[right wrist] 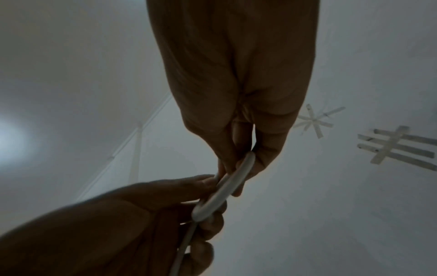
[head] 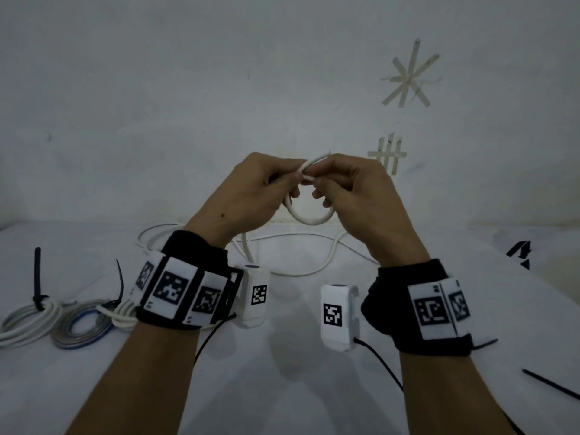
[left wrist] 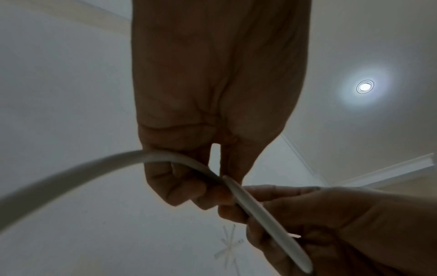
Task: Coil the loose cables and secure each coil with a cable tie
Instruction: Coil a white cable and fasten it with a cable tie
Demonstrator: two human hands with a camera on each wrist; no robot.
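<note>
So we've got the white table as our landmark, and everything hangs off that. On its far-left part sit the finished coils: a white coil cinched with a black cable tie, and just beside it a grey-and-blue coil with its own tie. A third white bundle peeks out from behind our left wristband, so we can't say much about it.

Above the table's far middle, both hands are lifted clear of the surface. The white cable makes one small loop between them, and the rest of it trails down and sprawls loose across the back of the table. Our left hand pinches the cable where the loop crosses, fingers curled round it. Our right hand pinches the end of the cable right next to it, thumb and fingers closed on it (the wrist views show this best).

One spare black tie lies at the table's near-right edge.

What could bite us: the loop looks tight and the cable stiff, so easing either pinch probably lets it spring open. The slack might also snag on itself as we wind.
</note>
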